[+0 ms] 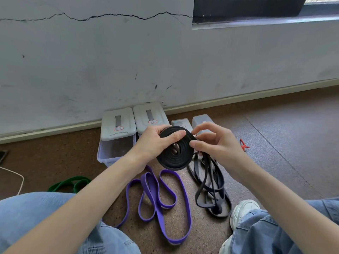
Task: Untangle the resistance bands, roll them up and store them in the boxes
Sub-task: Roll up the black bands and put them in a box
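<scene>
A black resistance band (176,156) is wound into a flat coil held above the floor. My left hand (156,143) grips the coil's left side, thumb across its top. My right hand (214,142) pinches the coil's right edge where the loose end leaves it. The unrolled black tail (211,182) hangs down to a loose pile on the floor. A purple band (161,198) lies looped on the floor between my knees. A green band (71,183) lies at the left. Clear plastic boxes with white lids (117,125) (150,116) stand against the wall.
Two smaller grey boxes (201,120) (180,123) stand right of the lidded ones. A small red clip (244,144) lies on the floor at the right. A white cable (18,178) runs at far left. My jeans-clad knees and a white shoe (244,209) frame the bottom.
</scene>
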